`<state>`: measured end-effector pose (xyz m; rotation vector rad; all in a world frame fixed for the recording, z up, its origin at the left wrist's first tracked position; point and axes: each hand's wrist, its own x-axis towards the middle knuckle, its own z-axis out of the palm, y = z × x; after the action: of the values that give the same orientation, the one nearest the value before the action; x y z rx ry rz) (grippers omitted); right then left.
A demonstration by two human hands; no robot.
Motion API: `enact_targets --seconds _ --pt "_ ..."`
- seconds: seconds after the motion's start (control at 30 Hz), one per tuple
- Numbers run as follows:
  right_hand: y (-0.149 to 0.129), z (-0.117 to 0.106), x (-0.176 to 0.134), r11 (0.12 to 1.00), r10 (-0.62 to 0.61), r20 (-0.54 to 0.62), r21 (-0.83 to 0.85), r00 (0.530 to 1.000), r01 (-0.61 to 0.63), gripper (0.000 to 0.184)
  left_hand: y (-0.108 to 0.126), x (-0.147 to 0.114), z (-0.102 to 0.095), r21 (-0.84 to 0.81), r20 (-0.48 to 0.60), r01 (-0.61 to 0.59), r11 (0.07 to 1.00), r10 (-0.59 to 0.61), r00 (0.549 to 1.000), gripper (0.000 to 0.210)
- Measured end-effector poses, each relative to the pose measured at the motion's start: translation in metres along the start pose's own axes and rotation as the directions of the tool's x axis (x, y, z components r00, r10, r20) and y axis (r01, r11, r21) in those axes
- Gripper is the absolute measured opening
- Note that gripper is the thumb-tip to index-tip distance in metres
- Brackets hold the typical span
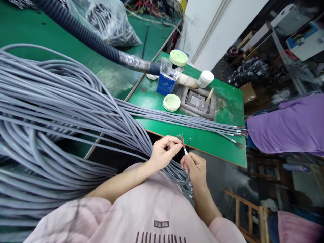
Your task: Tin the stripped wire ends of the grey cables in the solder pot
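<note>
In front of my body, my right hand [194,167] is closed around the end of a grey cable, just below its white sleeve [186,152]. Thin coloured wires [182,140] fan out of that end. My left hand [165,152] pinches at the side of these wires, thumb and forefinger together. Large coils of grey cable [63,98] fill the left side. A bundle of cables [177,118] runs from them across the green board, its stripped ends [239,131] lying near the right edge.
On the green board [227,101] stand a square solder pot [197,101] with a stick-like tool, a pale green lid [172,102], a white tub [206,78] and a blue box [165,83]. A dark hose [93,37] passes overhead. A person's purple garment [286,125] is at the right.
</note>
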<state>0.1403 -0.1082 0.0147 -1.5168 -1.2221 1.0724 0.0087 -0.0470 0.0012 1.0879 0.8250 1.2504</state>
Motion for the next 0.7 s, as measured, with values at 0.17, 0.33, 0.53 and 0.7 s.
enact_targets --seconds 0.17,0.33,0.53,0.7 --pt "0.0002 0.0008 0.0014 1.000 0.007 0.006 0.002 1.000 -0.007 0.040 0.0003 -0.0013 -0.0016 0.044 -0.002 0.012 0.999 -0.012 1.000 0.019" --pt "-0.0001 0.0013 0.0032 1.000 0.005 -0.003 -0.002 1.000 -0.005 0.041 -0.0008 -0.0019 -0.0012 0.048 0.015 0.003 0.999 -0.003 1.000 0.022" --pt "-0.0013 0.0016 0.0062 0.999 0.006 0.006 0.042 1.000 -0.006 0.041 -0.0006 -0.0009 -0.0002 0.067 0.023 0.018 0.998 -0.020 1.000 0.022" --pt "-0.0003 0.0019 0.0082 0.999 0.012 0.012 0.045 1.000 -0.013 0.042 -0.0008 0.0008 -0.0013 0.052 -0.009 0.038 0.998 -0.037 0.999 0.023"
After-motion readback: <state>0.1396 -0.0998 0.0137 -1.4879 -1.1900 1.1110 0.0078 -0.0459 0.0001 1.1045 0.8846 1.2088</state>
